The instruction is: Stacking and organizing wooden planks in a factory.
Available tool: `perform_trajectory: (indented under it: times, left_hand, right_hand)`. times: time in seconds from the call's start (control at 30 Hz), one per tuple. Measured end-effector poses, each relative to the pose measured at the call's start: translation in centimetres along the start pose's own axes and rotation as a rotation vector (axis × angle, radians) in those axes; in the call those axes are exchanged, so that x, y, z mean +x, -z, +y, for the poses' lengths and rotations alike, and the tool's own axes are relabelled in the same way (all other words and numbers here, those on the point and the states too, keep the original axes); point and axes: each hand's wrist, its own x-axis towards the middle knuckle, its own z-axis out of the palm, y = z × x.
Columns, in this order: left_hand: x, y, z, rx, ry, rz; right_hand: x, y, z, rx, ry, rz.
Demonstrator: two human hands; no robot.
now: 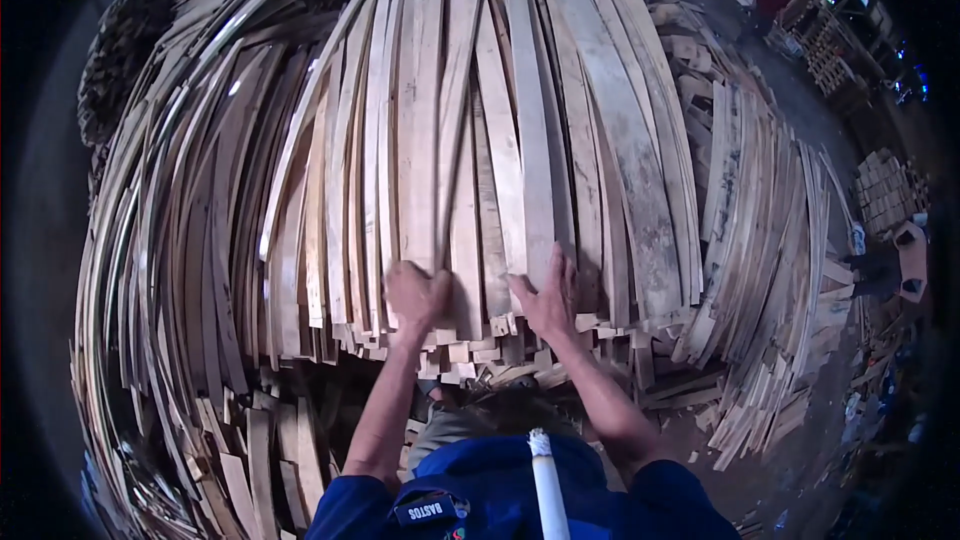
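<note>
A broad stack of long pale wooden planks [640, 160] lies in front of me, the boards running away from my body with uneven near ends. My left hand [418, 295] is closed around the near end of a plank [422, 140], its fingers curled and slightly blurred. To its right, my right hand [548, 295] rests over the end of another plank [530, 140]. Its thumb is at the left edge and its fingers stretch forward along the right edge. A narrow plank [462, 80] slants across the boards between the hands.
Darker slats [220, 210] are heaped at left, and a lower pile of thin boards [750, 200] spreads at right. Short offcuts [255, 460] lie below at left. A cigarette [547, 485] juts up in front of my blue shirt. Stacked wood blocks [888, 190] stand far right.
</note>
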Motion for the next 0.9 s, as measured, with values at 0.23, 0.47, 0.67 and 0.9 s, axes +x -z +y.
perform_trajectory:
  times: [0.23,0.47,0.67,0.9]
  left_hand:
    - [-2.6,-2.1,-0.6,-0.014,-0.273,0.144]
    - [-3.1,-2.7,0.4,0.036,-0.349,0.11]
    - [0.4,3.9,-6.8,-0.086,-0.439,0.199]
    - [20.2,19.9,-24.4,-0.075,-0.076,0.595]
  right_hand:
    - [1.2,0.7,0.5,0.036,-0.072,0.03]
    - [2.8,4.0,-1.9,0.229,0.123,0.115]
    - [2.5,-0.4,-1.4,-0.127,0.026,-0.061]
    - [15.0,-3.9,-4.8,-0.185,0.223,0.092]
